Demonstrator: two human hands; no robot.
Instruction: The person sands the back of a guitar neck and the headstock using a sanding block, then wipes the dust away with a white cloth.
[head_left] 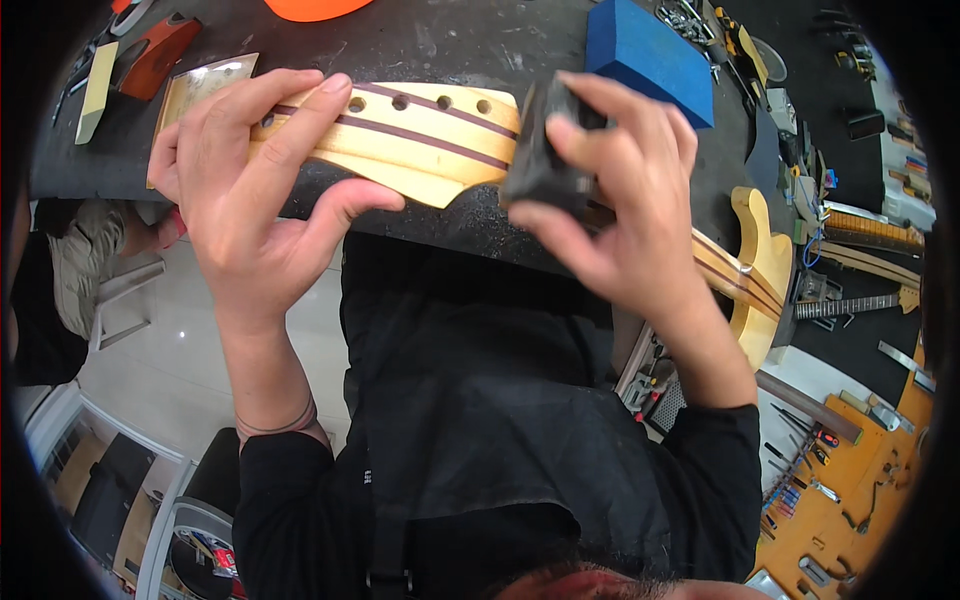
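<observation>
A pale wooden guitar headstock (420, 135) with dark stripes and a row of round holes lies at the bench's near edge. My left hand (262, 190) grips its left part, fingers over the top and thumb along the lower edge. In my right hand (635, 185) is a black sanding block (548, 150), slightly blurred, held at the right end of the headstock. The striped neck (735, 270) continues to the right from under my right hand, up to the pale guitar body (758, 300). My right hand and the block hide the neck's near portion.
Fine dust lies on the dark bench (450, 45). A blue block (650, 60) stands at the back right, a brown wooden tool (155, 55) at the back left. Guitar necks (855, 305) and an orange tool board (850, 510) are at right. Another person's leg (85, 260) shows at left.
</observation>
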